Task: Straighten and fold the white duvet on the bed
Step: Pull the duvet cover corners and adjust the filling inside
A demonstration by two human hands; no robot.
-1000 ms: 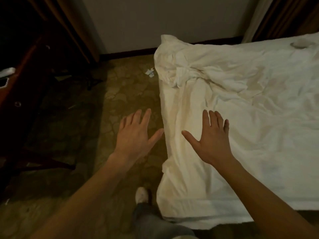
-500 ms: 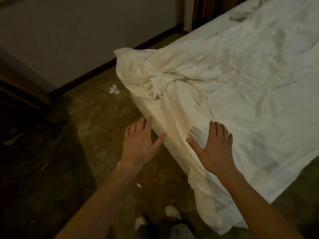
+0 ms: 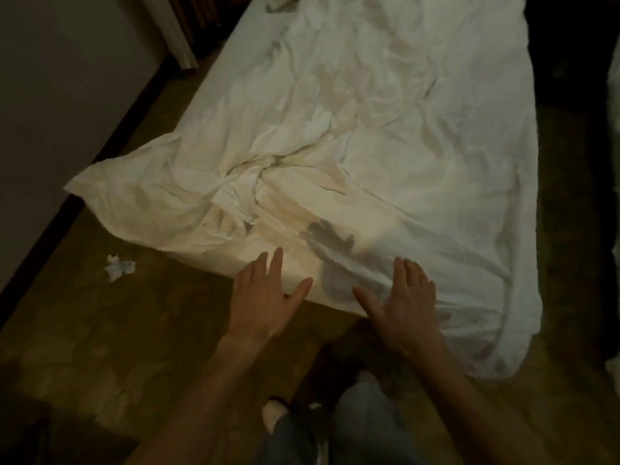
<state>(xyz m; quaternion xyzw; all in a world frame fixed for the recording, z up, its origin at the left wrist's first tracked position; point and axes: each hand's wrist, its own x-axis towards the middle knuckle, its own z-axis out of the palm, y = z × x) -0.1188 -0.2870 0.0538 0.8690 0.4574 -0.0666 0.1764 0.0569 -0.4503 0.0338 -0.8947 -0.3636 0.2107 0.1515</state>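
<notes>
White duvet [image 3: 385, 156]: lying rumpled, likely soft, light; take the near edge. Left hand [image 3: 265, 297], right hand [image 3: 402, 303] hovering, fingers released.

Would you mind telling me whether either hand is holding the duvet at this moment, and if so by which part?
Nothing is held. The left hand and right hand are both open with fingers spread, at the near edge of the white duvet.

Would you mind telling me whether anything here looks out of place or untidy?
Yes. The white duvet is bunched into a twisted knot near its left corner instead of lying flat, and a crumpled scrap of paper lies on the floor beside the bed.
</notes>
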